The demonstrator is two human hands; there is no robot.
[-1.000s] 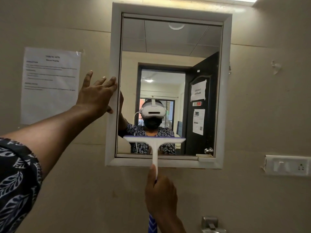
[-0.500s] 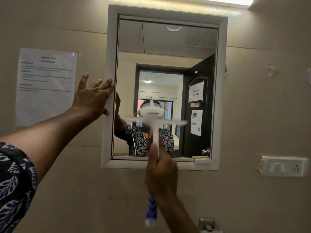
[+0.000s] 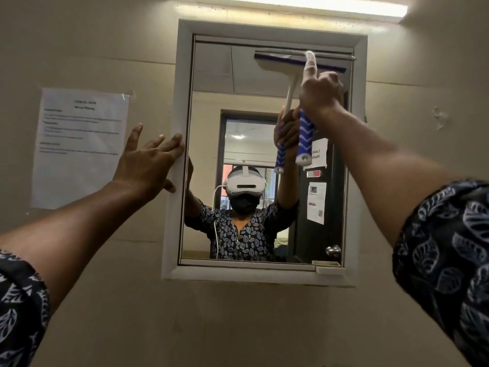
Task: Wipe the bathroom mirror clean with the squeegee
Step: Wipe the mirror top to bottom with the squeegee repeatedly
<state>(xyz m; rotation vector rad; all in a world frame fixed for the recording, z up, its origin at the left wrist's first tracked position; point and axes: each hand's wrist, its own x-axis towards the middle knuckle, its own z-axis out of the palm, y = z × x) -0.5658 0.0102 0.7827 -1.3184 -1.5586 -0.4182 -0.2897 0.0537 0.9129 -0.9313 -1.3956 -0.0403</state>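
The mirror (image 3: 209, 102) hangs on the beige wall in a white frame (image 3: 177, 102). My right hand (image 3: 320, 91) is shut on the squeegee (image 3: 305, 133), which has a white neck and a blue-and-white striped grip. Its blade lies against the glass along the top right edge of the mirror, near the upper frame. My left hand (image 3: 148, 161) rests flat with spread fingers on the left side of the frame, at mid height. The glass reflects both arms, the squeegee and a dark door.
A printed paper sheet (image 3: 79, 147) is taped to the wall left of the mirror. A strip light (image 3: 291, 6) glows above the frame. A small white latch (image 3: 326, 268) sticks out at the frame's lower right corner.
My right hand has lifted the squeegee from the mirror's lower middle up to its top right edge. The left hand has stayed on the left frame. The view has moved closer.
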